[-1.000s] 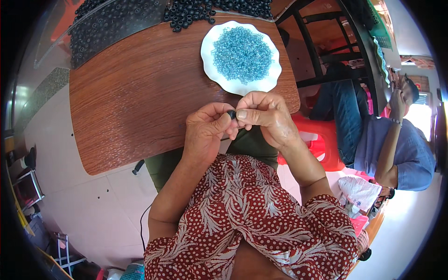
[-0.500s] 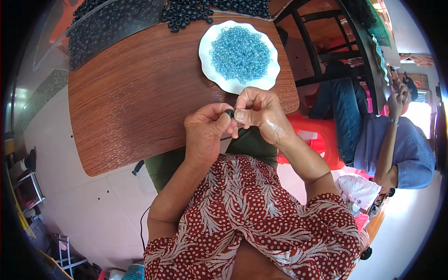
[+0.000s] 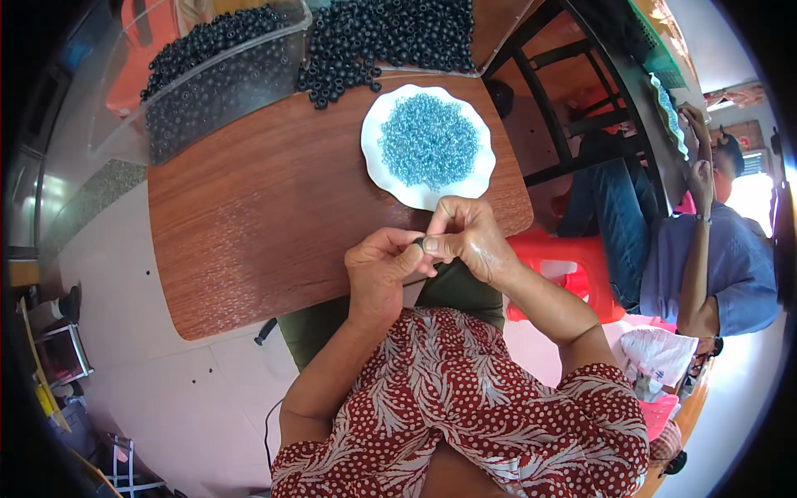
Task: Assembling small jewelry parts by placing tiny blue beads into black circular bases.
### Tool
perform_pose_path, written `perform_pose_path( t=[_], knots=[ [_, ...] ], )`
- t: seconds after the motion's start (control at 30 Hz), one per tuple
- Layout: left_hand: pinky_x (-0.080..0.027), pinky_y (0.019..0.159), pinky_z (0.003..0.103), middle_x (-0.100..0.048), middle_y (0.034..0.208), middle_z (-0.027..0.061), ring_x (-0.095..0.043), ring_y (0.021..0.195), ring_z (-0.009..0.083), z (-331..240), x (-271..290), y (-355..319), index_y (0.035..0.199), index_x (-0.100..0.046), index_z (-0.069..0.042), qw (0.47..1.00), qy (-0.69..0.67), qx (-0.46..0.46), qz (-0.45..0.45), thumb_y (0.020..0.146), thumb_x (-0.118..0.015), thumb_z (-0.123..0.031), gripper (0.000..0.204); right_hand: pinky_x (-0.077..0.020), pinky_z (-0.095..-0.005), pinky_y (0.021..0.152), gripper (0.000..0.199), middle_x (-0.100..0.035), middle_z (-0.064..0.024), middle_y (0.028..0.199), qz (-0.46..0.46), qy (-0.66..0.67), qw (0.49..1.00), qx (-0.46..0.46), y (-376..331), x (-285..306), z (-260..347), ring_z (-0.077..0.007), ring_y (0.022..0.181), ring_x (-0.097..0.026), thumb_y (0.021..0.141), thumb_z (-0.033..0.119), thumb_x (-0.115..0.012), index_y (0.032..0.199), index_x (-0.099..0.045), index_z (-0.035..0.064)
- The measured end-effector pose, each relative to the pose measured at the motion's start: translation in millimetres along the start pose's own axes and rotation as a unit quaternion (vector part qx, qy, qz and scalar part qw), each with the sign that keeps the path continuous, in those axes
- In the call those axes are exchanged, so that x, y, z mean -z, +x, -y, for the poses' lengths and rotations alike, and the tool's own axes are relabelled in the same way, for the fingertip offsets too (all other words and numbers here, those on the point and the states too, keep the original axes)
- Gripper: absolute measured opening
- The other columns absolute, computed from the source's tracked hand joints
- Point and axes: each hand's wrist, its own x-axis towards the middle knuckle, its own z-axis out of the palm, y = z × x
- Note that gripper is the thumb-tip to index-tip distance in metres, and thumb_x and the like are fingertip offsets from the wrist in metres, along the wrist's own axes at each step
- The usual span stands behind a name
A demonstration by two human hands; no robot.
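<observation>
Over the table's near edge, my left hand [image 3: 378,274] pinches a small black round part [image 3: 419,241] between thumb and fingers. My right hand [image 3: 471,242] meets it from the other side, thumb and forefinger pressed together against the part; anything else between those fingertips is hidden. Just beyond my hands stands a white plate [image 3: 372,166] with a scalloped rim, heaped with tiny clear-bluish pieces [image 3: 432,141]. Many black ring-shaped parts [image 3: 390,37] lie in a pile at the table's far side.
A clear plastic bin [image 3: 224,91] of black parts stands at the far left of the brown wooden table [image 3: 249,232]. To the right are a red plastic stool [image 3: 573,261], a dark table frame [image 3: 573,108] and a seated person in blue [image 3: 706,266]. Small black bits dot the floor.
The view has tilted up, so table, plate and hands sit lower in the picture and more of the bin shows. My hands keep their pinch on the black part.
</observation>
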Motion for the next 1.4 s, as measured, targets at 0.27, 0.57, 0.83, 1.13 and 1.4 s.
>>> perform_pose_path(
  t=[0.27, 0.57, 0.83, 1.13, 1.4],
  knots=[
    [-0.05, 0.056, 0.028, -0.06, 0.075, 0.0101, -0.058, 0.061, 0.0151, -53, 6, 4, 0.092, -0.059, 0.007, 0.998, 0.057, -0.015, -0.018, 0.081, -0.059, 0.001, 0.013, -0.0416, -0.0206, 0.058, 0.007, -0.058, -0.0007, 0.073, 0.03, -0.028, 0.996, 0.079, -2, -6, 20, -0.0054, 0.065, -0.051, 0.082, 0.004, -0.063, 0.079, -0.057, 0.0018],
    [-0.042, 0.054, 0.023, -0.06, 0.08, 0.0052, -0.052, 0.059, 0.0112, -233, 2, 110, 0.092, -0.062, 0.004, 0.831, 0.4, -0.364, -0.133, 0.075, -0.066, -0.002, 0.019, -0.0442, -0.0254, 0.059, 0.008, -0.061, -0.0054, 0.07, -0.136, -0.295, 0.9, 0.29, 135, 41, 71, -0.0114, 0.065, -0.056, 0.074, 0.003, -0.064, 0.081, -0.062, -0.0014],
    [-0.044, 0.081, 0.035, -0.058, 0.101, 0.0124, -0.056, 0.09, 0.0257, -236, 21, 136, 0.116, -0.053, -0.001, 0.51, 0.658, -0.508, -0.223, 0.07, -0.07, -0.012, 0.05, -0.0492, -0.0409, 0.07, 0.022, -0.065, -0.0166, 0.078, -0.134, -0.584, 0.782, 0.173, 205, 19, 70, -0.0326, 0.076, -0.063, 0.06, 0.021, -0.074, 0.073, -0.067, 0.0044],
    [-0.043, 0.073, 0.021, -0.056, 0.099, 0.0026, -0.052, 0.084, 0.009, -155, 17, 91, 0.107, -0.059, 0.001, 0.833, 0.427, -0.343, -0.086, 0.076, -0.064, 0.002, 0.031, -0.0472, -0.0431, 0.072, 0.016, -0.064, -0.0177, 0.08, -0.127, -0.635, 0.735, 0.202, 211, 14, 61, -0.0342, 0.082, -0.061, 0.068, 0.014, -0.065, 0.08, -0.065, 0.0022],
    [-0.042, 0.062, 0.019, -0.062, 0.085, 0.0013, -0.052, 0.071, 0.0058, -115, 13, 77, 0.098, -0.065, -0.001, 0.95, 0.281, -0.106, -0.091, 0.079, -0.064, -0.003, 0.019, -0.0431, -0.038, 0.064, 0.021, -0.056, -0.0099, 0.071, -0.01, -0.433, 0.749, 0.502, 122, -14, 62, -0.0273, 0.071, -0.052, 0.068, 0.002, -0.067, 0.088, -0.061, 0.0037]
  ],
)
